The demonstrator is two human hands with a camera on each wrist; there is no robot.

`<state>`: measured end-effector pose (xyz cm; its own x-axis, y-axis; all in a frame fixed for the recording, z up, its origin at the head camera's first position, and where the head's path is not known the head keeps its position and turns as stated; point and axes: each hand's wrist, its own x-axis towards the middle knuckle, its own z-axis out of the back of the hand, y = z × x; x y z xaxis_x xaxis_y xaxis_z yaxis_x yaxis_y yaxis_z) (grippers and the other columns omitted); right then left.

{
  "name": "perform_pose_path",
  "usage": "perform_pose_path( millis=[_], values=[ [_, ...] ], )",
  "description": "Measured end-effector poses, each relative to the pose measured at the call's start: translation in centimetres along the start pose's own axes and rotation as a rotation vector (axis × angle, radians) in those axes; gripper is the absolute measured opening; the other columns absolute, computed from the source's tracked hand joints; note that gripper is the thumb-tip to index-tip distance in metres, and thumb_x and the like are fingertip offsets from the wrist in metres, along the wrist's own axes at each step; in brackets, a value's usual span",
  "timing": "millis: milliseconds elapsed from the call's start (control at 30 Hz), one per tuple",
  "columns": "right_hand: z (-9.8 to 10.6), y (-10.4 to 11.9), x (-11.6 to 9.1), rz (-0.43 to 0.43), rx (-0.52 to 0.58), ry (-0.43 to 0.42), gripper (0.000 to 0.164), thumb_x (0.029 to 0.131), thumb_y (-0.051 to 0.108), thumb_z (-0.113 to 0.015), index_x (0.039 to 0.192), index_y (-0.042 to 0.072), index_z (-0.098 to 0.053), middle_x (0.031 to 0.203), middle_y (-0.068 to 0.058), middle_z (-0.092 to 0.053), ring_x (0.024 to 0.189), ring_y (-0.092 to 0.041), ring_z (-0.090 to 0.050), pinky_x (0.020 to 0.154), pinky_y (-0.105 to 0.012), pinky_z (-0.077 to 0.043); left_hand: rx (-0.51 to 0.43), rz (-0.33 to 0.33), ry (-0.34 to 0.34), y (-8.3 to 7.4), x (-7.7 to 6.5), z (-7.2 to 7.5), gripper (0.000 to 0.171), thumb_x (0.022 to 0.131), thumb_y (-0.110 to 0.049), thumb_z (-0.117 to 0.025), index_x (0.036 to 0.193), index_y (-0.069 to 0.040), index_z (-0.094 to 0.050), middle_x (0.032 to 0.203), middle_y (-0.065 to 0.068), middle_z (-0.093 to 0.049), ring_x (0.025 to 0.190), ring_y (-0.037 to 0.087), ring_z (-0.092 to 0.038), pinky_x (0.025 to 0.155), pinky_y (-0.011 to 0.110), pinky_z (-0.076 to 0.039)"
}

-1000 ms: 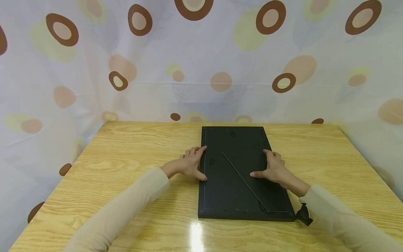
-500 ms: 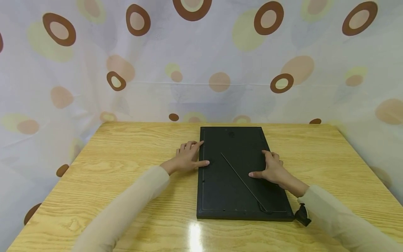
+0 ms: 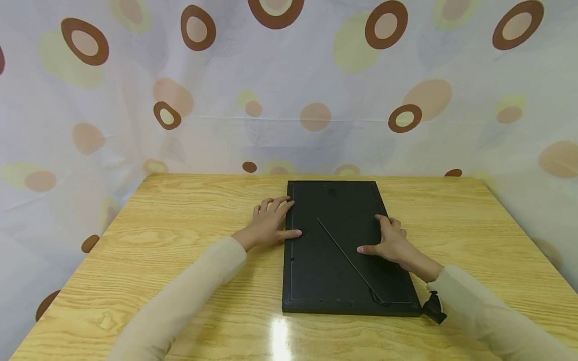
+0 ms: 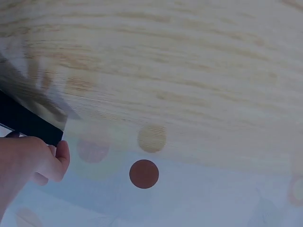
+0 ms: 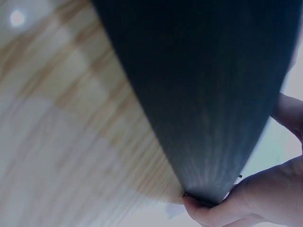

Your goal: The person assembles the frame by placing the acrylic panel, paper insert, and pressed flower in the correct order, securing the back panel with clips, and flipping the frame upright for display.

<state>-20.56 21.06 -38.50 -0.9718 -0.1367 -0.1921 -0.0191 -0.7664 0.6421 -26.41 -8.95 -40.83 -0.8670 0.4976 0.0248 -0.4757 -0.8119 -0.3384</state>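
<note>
A black picture frame [image 3: 334, 273] lies flat on the table, its back facing up. A thin grey diagonal line crosses this back, ending in a small dark loop near the front right corner. My left hand [image 3: 266, 223] rests at the left side, fingertips on the edge and thumb laid over the back. On the right side, my right hand [image 3: 390, 243] grips the edge, thumb on the back. In the right wrist view, fingers of the right hand [image 5: 255, 198] bend against the frame's side wall [image 5: 203, 104]. The left wrist view has the left hand [image 4: 35, 158] by the frame's edge [image 4: 28, 118].
The wooden table [image 3: 180, 210] extends to both sides of the frame. Behind it hangs a patterned white cloth [image 3: 280, 80]. A dark strap-like piece [image 3: 434, 308] is at the right wrist, beside the frame's front right corner.
My left hand has slid away from me along the left edge, its thumb moving farther up the back. The right hand and the picture frame have stayed in place.
</note>
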Motion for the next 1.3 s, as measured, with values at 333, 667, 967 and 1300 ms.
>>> perform_pose_path(
  millis=[333,667,967,1300],
  values=[
    [0.0,0.0,0.1,0.006,0.004,-0.004,0.102,0.074,0.027,-0.076,0.141,-0.008,-0.008,0.138,-0.041,-0.002,0.121,-0.058,-0.012,0.092,-0.066,-0.024,0.223,-0.058,-0.006,-0.1,0.5,0.7,0.083,0.082,-0.065,-0.049,0.144,-0.013,-0.028,0.149,0.001,-0.026,0.136,0.031,-0.02,0.102,0.053,-0.02],
    [0.2,0.2,0.0,0.019,-0.011,-0.005,0.103,0.073,0.028,-0.077,0.142,-0.008,-0.008,0.137,-0.043,-0.005,0.121,-0.059,-0.014,0.091,-0.066,-0.025,0.414,-0.128,-0.008,-0.4,1.0,1.3,0.084,0.081,-0.069,-0.043,0.142,-0.012,-0.033,0.146,0.002,-0.033,0.135,0.027,-0.025,0.107,0.052,-0.018],
    [0.4,0.2,-0.1,0.009,-0.025,0.002,0.105,0.073,0.03,-0.077,0.141,-0.008,-0.007,0.136,-0.043,-0.005,0.12,-0.06,-0.015,0.09,-0.066,-0.026,0.527,-0.165,0.001,-0.7,1.5,1.9,0.083,0.079,-0.073,-0.041,0.138,-0.015,-0.04,0.143,-0.001,-0.039,0.134,0.025,-0.027,0.108,0.051,-0.019],
    [0.5,-0.3,0.1,0.021,-0.035,0.009,0.108,0.072,0.036,-0.076,0.14,-0.011,-0.007,0.136,-0.043,-0.007,0.12,-0.059,-0.015,0.092,-0.066,-0.026,0.511,-0.122,0.002,-0.4,1.4,1.3,0.084,0.08,-0.072,-0.04,0.141,-0.016,-0.036,0.145,0.0,-0.034,0.136,0.027,-0.024,0.106,0.051,-0.023]
  ],
)
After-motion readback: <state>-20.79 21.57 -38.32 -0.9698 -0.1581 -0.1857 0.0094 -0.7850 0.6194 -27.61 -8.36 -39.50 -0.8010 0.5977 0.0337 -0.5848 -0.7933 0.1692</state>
